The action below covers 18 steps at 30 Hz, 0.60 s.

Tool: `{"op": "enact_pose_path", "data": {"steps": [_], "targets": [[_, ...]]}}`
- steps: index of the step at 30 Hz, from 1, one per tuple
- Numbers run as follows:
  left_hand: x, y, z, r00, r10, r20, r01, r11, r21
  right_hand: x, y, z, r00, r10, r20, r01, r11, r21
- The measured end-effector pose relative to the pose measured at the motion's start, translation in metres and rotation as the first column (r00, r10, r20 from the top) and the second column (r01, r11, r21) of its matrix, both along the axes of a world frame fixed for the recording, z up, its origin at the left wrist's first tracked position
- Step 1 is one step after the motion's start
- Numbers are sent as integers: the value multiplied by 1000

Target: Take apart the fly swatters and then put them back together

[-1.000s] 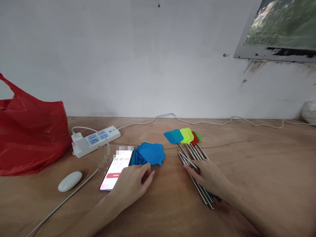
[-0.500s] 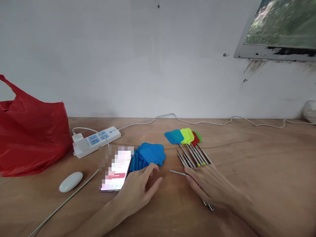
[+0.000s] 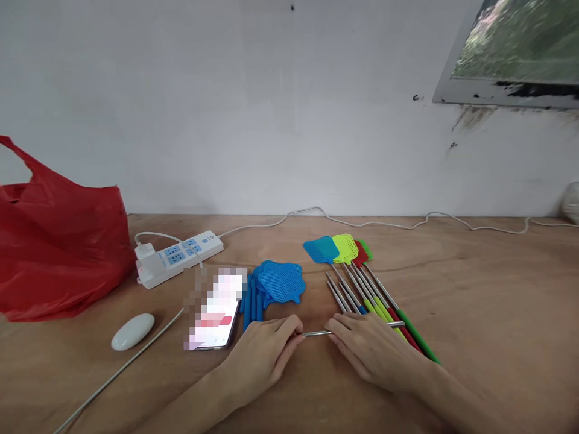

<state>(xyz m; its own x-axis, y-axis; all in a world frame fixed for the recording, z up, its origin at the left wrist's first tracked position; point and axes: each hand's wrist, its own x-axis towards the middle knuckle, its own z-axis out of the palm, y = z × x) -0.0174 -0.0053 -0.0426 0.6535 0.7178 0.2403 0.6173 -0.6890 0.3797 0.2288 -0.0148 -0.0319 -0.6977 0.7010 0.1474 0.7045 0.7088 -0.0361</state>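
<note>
My left hand point(image 3: 265, 355) pinches the left end of a thin metal rod point(image 3: 316, 333) between thumb and fingers. My right hand point(image 3: 377, 346) is closed around the same rod, whose thicker right end pokes out past the knuckles. The rod lies sideways, just above the table. Behind my right hand, loose metal rods point(image 3: 337, 293) lie beside several fly swatters with teal, yellow point(image 3: 345, 248), red and green heads; my hand covers part of their handles. Beyond my left hand are stacked blue fly swatter heads point(image 3: 283, 282) and blue handle grips point(image 3: 253, 301).
A lit phone point(image 3: 217, 313) lies left of the blue grips. Farther left are a white mouse point(image 3: 132, 332), a power strip point(image 3: 178, 259) with a plug in it and a red plastic bag point(image 3: 67, 247). A white cable point(image 3: 371, 223) runs along the wall.
My left hand has closed on the rod's end. My right hand has shifted slightly right and up, lifting the rod away from the other rods. The view has moved slightly.
</note>
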Motion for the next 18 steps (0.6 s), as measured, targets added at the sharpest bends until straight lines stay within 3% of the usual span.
{"op": "enact_pose_path", "data": {"steps": [11, 18], "targets": [[-4, 3, 2, 998, 32, -52, -32, 999, -5, 1, 1, -1, 995, -14, -94, 12, 1000, -22], [-5, 4, 7, 998, -1, -64, -1, 1000, -25, 1, -1, 1, 1000, -13, -11, 13, 999, 34]]}}
